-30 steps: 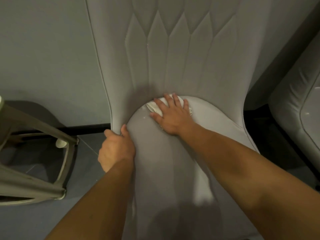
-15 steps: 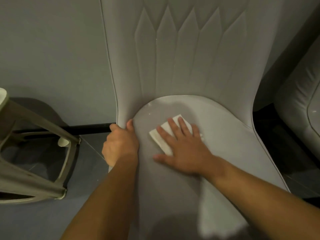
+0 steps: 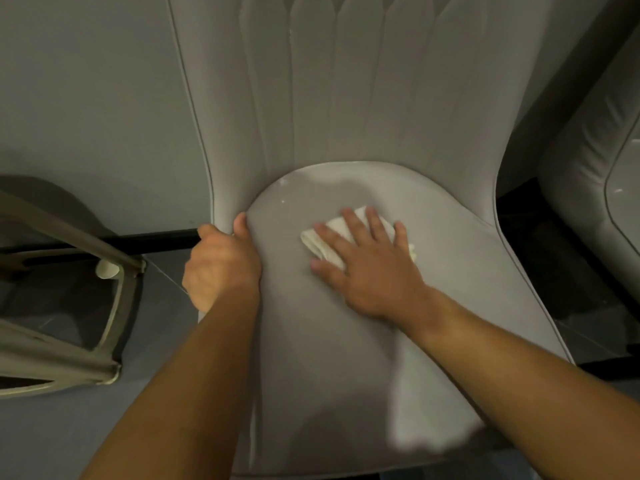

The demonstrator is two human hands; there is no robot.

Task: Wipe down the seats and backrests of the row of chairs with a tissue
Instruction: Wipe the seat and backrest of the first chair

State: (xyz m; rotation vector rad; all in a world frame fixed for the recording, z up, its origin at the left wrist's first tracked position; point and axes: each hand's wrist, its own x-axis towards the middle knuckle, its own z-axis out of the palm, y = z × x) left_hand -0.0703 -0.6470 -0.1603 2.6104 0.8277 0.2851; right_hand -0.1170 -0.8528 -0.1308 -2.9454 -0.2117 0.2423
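A grey upholstered chair fills the view; its seat [image 3: 311, 368] runs toward me and its quilted backrest [image 3: 346, 91] rises against the wall. A folded white tissue [image 3: 320, 239] lies on the back part of the seat. My right hand [image 3: 370, 265] presses flat on the tissue with fingers spread, covering most of it. My left hand [image 3: 221, 261] grips the seat's left edge, thumb on top and fingers wrapped underneath, out of sight.
An overturned beige plastic stool frame [image 3: 69, 306] lies on the grey floor to the left. A second grey padded chair [image 3: 588, 174] stands at the right edge. A grey wall [image 3: 86, 98] with a black skirting strip is behind.
My right hand has drawn the tissue from the seam under the backrest toward me over the seat, then shifted slightly right. My left hand has kept its hold on the seat edge.
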